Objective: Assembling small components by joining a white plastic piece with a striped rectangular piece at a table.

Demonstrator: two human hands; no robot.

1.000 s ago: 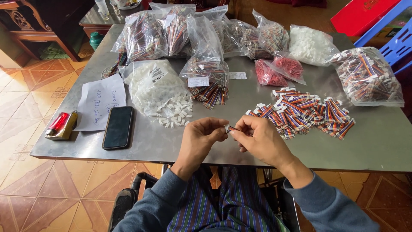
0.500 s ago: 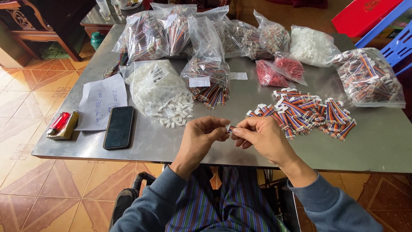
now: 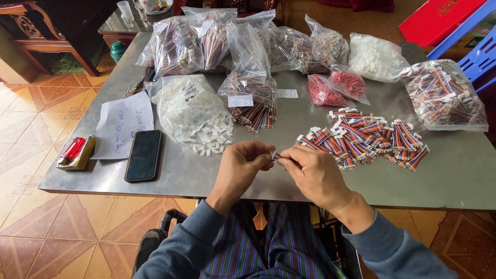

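Observation:
My left hand (image 3: pixel 243 166) and my right hand (image 3: pixel 315 173) meet over the near edge of a steel table (image 3: pixel 454 175). Between their fingertips they pinch a short multicoloured ribbon wire (image 3: pixel 276 155) with a small white connector at its end. To the right of my hands lies a pile of finished wire pieces with white connectors (image 3: pixel 369 137). Loose white plastic connectors (image 3: pixel 212 137) spill from an open clear bag (image 3: pixel 188 106) just beyond my left hand.
A black phone (image 3: pixel 143 154), a handwritten paper sheet (image 3: pixel 124 124) and a red lighter on a small box (image 3: pixel 75 151) lie at the left. Several clear bags of coloured wires (image 3: pixel 206 44), red parts (image 3: pixel 336 88) and white parts (image 3: pixel 374 57) crowd the far side. A blue chair (image 3: pixel 478 54) stands right.
Both hands stay together at the table's near edge, with only slight finger movement on the wire piece. Nothing else has moved.

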